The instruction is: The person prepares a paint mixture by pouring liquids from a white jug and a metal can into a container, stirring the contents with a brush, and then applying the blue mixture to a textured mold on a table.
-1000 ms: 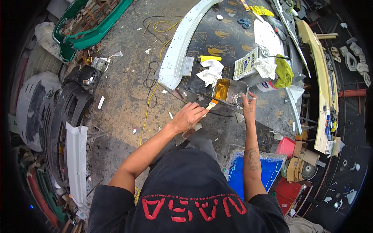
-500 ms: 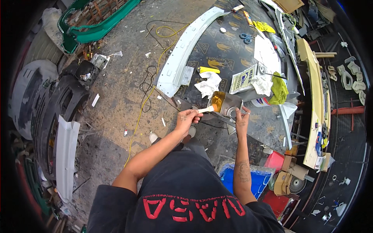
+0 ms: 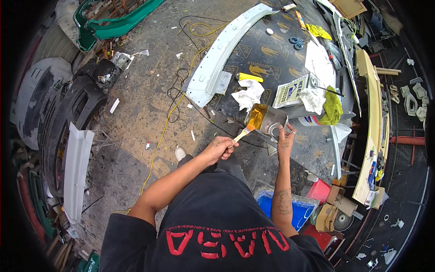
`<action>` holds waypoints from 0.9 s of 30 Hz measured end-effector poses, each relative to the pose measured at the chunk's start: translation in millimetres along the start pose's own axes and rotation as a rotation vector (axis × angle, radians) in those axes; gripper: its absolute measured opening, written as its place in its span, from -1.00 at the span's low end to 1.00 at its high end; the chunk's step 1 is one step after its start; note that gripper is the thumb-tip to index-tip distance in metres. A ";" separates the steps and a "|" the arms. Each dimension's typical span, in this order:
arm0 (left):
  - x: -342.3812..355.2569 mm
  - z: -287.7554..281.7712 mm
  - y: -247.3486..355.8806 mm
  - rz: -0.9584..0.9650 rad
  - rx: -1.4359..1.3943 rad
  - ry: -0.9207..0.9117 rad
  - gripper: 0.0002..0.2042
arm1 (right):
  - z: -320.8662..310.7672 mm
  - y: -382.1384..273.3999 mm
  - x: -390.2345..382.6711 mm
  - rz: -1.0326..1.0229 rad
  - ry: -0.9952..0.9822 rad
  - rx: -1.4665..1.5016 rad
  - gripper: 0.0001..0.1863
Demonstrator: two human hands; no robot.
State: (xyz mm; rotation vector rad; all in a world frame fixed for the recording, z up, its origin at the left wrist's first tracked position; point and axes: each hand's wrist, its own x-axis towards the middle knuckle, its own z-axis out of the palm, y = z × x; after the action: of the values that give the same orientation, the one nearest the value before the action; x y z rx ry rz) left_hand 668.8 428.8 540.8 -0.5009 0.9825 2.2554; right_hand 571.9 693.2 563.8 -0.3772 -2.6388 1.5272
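Note:
A light-handled paint brush (image 3: 241, 135) is pinched in the fingers of my left hand (image 3: 219, 149). Its orange-wet bristles are at the mouth of a square metal tin (image 3: 277, 117), which lies tilted with amber liquid (image 3: 258, 115) along one side. Fingers of my right hand (image 3: 285, 139) grip the tin by its round-necked end. Just beyond the tin are a crumpled white cloth (image 3: 248, 96) and a yellow tube-like object (image 3: 250, 77). A long pale grey panel (image 3: 217, 54) lies on the dark tabletop (image 3: 253, 54).
On the right of the table are a bagged package (image 3: 289, 94), a yellow-green cloth (image 3: 333, 108) and blue scissors (image 3: 296, 43). A yellow cable (image 3: 164, 136) runs over the floor at left. A blue tray (image 3: 290, 209) sits low beside my right forearm.
My left hand has lowered a little toward me, and the brush now slants up more steeply to the tin. My right hand keeps its grip. The view has shifted slightly.

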 end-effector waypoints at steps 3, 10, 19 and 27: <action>-1.4 -8.7 -0.8 0.056 0.038 -0.002 -0.76 | -1.5 9.7 5.2 -0.005 0.012 -0.014 -0.37; 19.5 -8.3 -0.9 0.724 0.978 0.377 -0.78 | 5.8 -5.4 2.7 0.014 -0.031 0.040 -0.42; 10.7 -8.4 -16.4 0.775 1.080 0.303 -0.79 | 0.1 50.4 19.6 -0.151 -0.023 0.107 -0.51; 36.3 -24.6 -10.7 0.552 0.547 0.155 -0.74 | 3.4 6.0 -1.4 -0.061 0.032 0.064 -0.43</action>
State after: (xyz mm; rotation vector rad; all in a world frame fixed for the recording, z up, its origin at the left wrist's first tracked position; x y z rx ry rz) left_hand 651.7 430.0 499.1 -0.1696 1.9306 2.2682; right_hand 573.7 692.8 557.0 -0.3114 -2.5454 1.5696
